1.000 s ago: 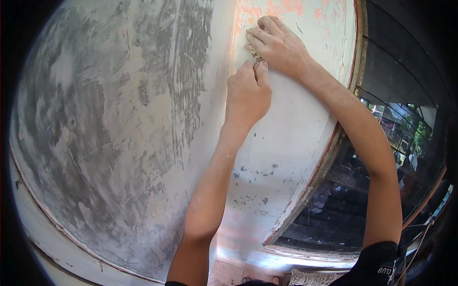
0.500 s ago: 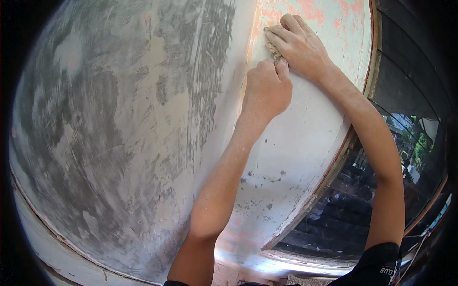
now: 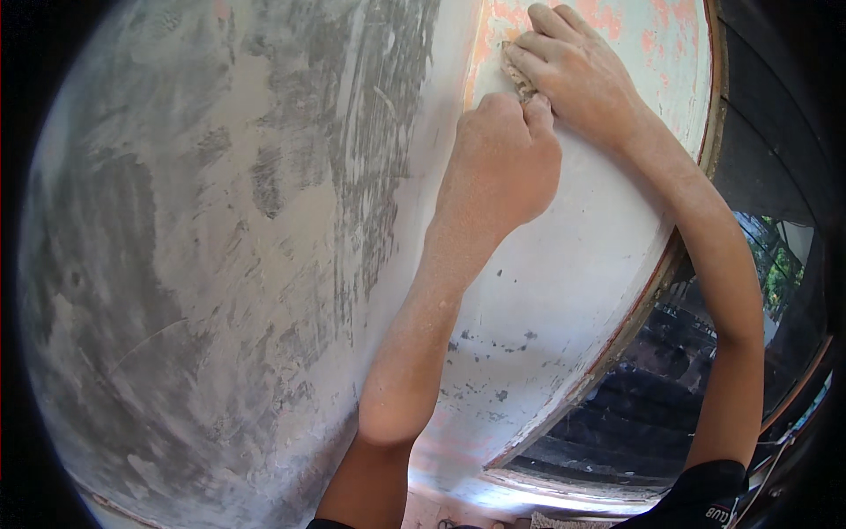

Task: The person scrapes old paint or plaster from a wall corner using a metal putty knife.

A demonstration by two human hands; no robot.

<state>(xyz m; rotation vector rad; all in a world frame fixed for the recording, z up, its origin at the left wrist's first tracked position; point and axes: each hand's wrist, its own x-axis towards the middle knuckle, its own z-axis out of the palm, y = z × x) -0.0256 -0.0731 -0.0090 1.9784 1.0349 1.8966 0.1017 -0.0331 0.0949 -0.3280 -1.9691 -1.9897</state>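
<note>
Both my hands are together high on the painted wall strip (image 3: 546, 264), which is white with salmon-pink patches near the top. Between them is a flat, tan tool crusted with what looks like dried putty (image 3: 518, 74), tilted against the wall; most of it is covered by fingers. My left hand (image 3: 502, 154) is closed in a fist around its lower end, thumb on top. Just above and to the right, my right hand (image 3: 577, 75) has its fingers bent over the upper part, pressing it toward the surface. The tool's working edge is hidden.
To the left spreads a grey wall face (image 3: 203, 247) streaked with pale filler, meeting the white strip at a corner. A worn wooden frame (image 3: 648, 291) borders the strip on the right, beside a dark glass pane (image 3: 599, 406). Dark boards (image 3: 775, 115) lie beyond, upper right.
Both hands have slid a little farther up the white strip, with the crusted tool still between them. The whole view has shifted slightly, and my left hand appears larger.
</note>
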